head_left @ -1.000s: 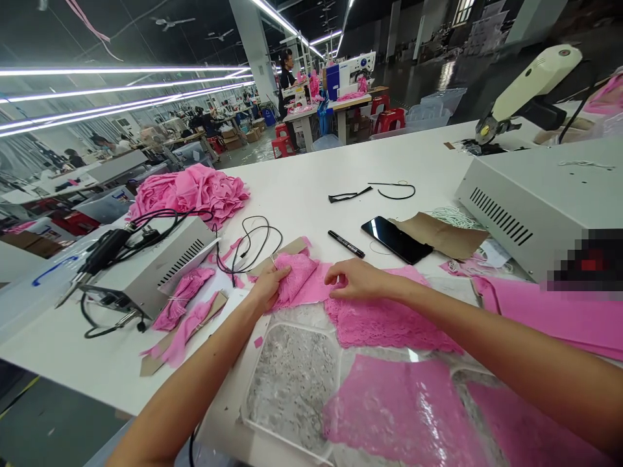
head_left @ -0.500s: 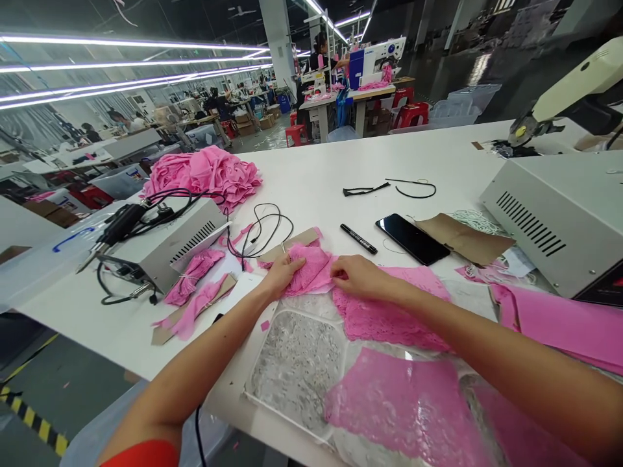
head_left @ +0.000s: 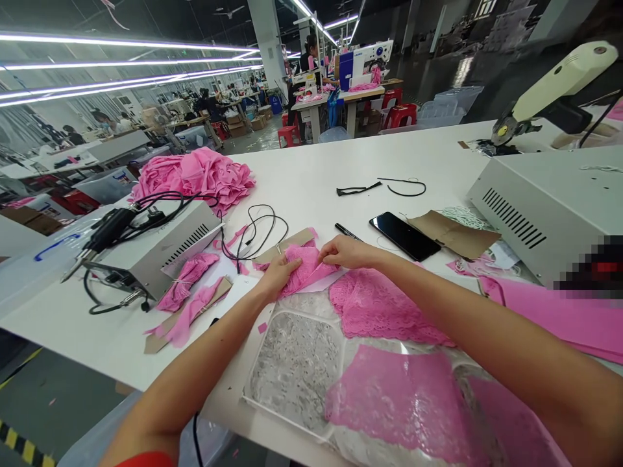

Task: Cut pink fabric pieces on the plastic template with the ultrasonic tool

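My left hand point(head_left: 278, 275) grips a small pink lace piece point(head_left: 300, 267), thumb on top. My right hand point(head_left: 343, 251) pinches the same piece near its right edge, fingertips together. Under and behind it lie a brown cardboard strip point(head_left: 307, 235) and white paper. Close by on the right is a stack of pink lace fabric point(head_left: 379, 305), partly covered by my right forearm. In front of my hands sits a clear plastic mould-like tray point(head_left: 296, 370) with a speckled grey surface, and a sheer pink piece point(head_left: 394, 402) rests beside it.
A grey box with a hot-tool handle point(head_left: 160, 253) and black cables stands left. Behind it is a pink fabric heap point(head_left: 195, 178). A phone point(head_left: 403, 235), a black marker point(head_left: 346, 231) and brown card point(head_left: 455, 232) lie beyond my right hand. A grey machine box point(head_left: 540, 207) stands right.
My right hand has moved up and slightly left onto the lace piece's upper right part, which now lies flatter with a fold showing. The whole view has shifted a little.
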`<state>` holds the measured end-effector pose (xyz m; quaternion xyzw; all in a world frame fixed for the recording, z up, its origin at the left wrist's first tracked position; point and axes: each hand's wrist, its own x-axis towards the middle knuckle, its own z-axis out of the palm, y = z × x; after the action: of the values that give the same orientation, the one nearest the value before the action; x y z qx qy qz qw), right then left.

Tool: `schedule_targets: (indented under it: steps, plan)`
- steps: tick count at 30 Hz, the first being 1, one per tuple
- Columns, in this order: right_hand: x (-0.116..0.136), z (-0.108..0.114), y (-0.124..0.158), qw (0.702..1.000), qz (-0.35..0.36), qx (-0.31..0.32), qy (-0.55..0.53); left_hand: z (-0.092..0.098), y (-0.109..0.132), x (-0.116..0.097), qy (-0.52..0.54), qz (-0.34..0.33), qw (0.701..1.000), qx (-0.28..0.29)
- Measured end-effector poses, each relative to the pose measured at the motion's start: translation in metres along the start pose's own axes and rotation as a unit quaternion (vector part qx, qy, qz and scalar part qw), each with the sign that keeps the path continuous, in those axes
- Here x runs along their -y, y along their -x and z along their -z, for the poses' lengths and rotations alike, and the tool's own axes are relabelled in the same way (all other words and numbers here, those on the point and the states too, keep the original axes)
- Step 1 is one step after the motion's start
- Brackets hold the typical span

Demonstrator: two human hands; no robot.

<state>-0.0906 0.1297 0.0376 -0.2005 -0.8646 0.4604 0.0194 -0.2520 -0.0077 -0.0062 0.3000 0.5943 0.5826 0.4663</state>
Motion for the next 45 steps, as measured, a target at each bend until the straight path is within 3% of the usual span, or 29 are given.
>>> schedule_targets:
  steps: [13, 20, 28, 33, 38, 45]
  plan:
    - [0.017, -0.002, -0.016, 0.997, 0.000, -0.073, 0.004, -0.004, 0.005, -0.009, -0.074, -0.013, 0.997, 0.001]
    - [0.013, -0.012, -0.002, 0.979, 0.039, -0.192, 0.062, -0.004, 0.000, -0.003, -0.022, 0.005, 0.999, -0.048]
    - [-0.021, -0.014, 0.028, 0.982, 0.085, -0.081, 0.149, 0.011, -0.009, -0.010, 0.020, 0.049, 0.998, -0.029]
    - [-0.023, -0.016, 0.027, 0.979, 0.077, -0.061, 0.181, 0.009, -0.005, -0.013, -0.039, 0.006, 0.999, -0.017]
    - [-0.020, -0.017, 0.025, 0.975, 0.074, -0.067, 0.200, -0.005, 0.013, -0.012, -0.194, -0.089, 0.977, 0.004]
    - [-0.017, 0.002, 0.042, 0.973, 0.041, -0.085, 0.209, -0.036, 0.024, -0.016, -0.353, -0.152, 0.916, 0.119]
